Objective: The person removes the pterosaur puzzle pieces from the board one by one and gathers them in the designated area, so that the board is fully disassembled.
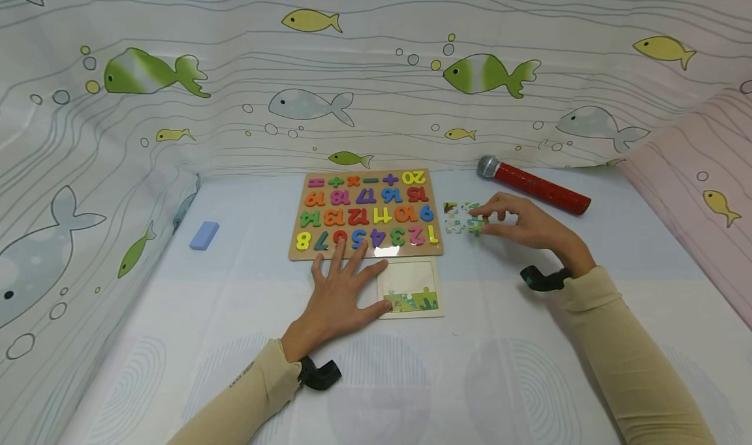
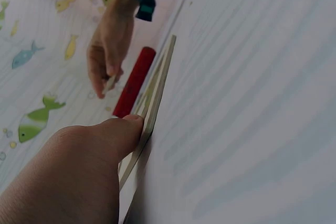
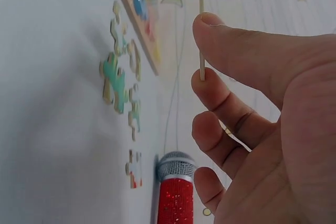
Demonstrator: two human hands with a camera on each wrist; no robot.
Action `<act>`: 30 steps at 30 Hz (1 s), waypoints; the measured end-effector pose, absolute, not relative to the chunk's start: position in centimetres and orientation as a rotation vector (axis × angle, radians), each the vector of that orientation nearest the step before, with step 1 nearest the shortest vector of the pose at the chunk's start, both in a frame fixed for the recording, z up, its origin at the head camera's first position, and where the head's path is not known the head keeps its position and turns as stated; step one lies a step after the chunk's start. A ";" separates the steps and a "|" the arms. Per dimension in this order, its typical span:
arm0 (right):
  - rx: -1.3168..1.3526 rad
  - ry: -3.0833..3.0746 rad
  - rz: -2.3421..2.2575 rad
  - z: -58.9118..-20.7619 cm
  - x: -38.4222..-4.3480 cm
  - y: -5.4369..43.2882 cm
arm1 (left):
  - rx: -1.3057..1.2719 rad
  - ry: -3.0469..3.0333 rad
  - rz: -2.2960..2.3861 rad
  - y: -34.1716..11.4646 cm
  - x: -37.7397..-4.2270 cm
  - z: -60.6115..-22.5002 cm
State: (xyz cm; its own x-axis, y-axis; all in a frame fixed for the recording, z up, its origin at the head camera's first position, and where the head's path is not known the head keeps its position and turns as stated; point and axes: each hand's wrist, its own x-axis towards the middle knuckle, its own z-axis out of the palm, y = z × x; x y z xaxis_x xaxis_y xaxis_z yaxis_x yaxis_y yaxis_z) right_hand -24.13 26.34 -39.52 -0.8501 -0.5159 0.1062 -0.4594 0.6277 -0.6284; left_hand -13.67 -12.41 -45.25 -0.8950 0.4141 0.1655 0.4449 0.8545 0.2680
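Note:
My left hand (image 1: 337, 298) lies with fingers spread, fingertips at the lower edge of the wooden number board (image 1: 299, 254). Its thumb rests on the side of a small wooden puzzle tray (image 1: 411, 274), whose bottom row holds fitted green pieces (image 1: 414, 301). To the right of the board, my right hand (image 1: 523, 223) is raised over several loose jigsaw pieces (image 1: 455, 224). Between thumb and index finger it pinches one thin jigsaw piece (image 3: 202, 62), seen edge-on in the right wrist view; its picture is hidden there.
A red microphone (image 1: 540, 187) with a silver head lies behind the right hand. On the far left sits a blue block (image 1: 204, 235). Fish-print cloth walls (image 1: 376, 73) stand at the back and both sides of the table.

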 end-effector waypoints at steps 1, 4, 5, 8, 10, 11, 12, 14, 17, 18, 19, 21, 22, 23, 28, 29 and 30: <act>-0.819 2.763 -1.020 -39.6 -24.2 26.5 | -0.680 -2.927 -0.461 -12.4 -13.7 -45.3; -0.776 2.772 -1.015 -40.0 -24.4 26.9 | -0.680 -2.929 -0.462 -12.4 -13.7 -45.2; -0.760 2.776 -1.015 -40.1 -24.4 27.0 | -0.680 -2.929 -0.461 -12.4 -13.7 -45.2; -0.734 2.773 -1.023 -40.3 -24.5 27.3 | -0.681 -2.929 -0.462 -12.4 -13.7 -45.2; -0.722 2.769 -1.028 -40.3 -24.4 27.5 | -0.683 -2.928 -0.463 -12.5 -13.7 -45.2; -0.719 2.768 -1.023 -40.4 -24.4 27.6 | -0.684 -2.929 -0.464 -12.5 -13.7 -45.2; -0.720 2.765 -1.019 -40.4 -24.4 27.7 | -0.684 -2.929 -0.466 -12.5 -13.6 -45.2; -0.699 2.765 -1.007 -40.4 -24.4 27.9 | -0.685 -2.930 -0.469 -12.5 -13.6 -45.1; -0.670 2.769 -0.987 -40.5 -24.4 28.1 | -0.686 -2.928 -0.468 -12.5 -13.6 -45.1; -0.661 2.770 -0.982 -40.6 -24.5 28.2 | -0.686 -2.926 -0.468 -12.4 -13.6 -45.1; -0.655 2.772 -0.981 -40.7 -24.5 28.4 | -0.687 -2.923 -0.467 -12.5 -13.6 -45.2; -0.647 2.775 -0.978 -40.9 -24.6 28.6 | -0.690 -2.919 -0.465 -12.5 -13.6 -45.2; -0.642 2.777 -0.976 -41.0 -24.6 28.8 | -0.690 -2.916 -0.463 -12.5 -13.6 -45.3; -0.640 2.777 -0.978 -41.1 -24.7 28.9 | -0.691 -2.915 -0.462 -12.5 -13.7 -45.3; -0.634 2.790 -0.967 -41.6 -24.8 29.3 | -0.690 -2.917 -0.465 -12.5 -13.7 -45.4; -0.636 2.792 -0.967 -41.7 -24.9 29.4 | -0.689 -2.917 -0.466 -12.5 -13.6 -45.3; -0.639 2.794 -0.966 -41.7 -24.9 29.4 | -0.689 -2.919 -0.467 -12.5 -13.6 -45.3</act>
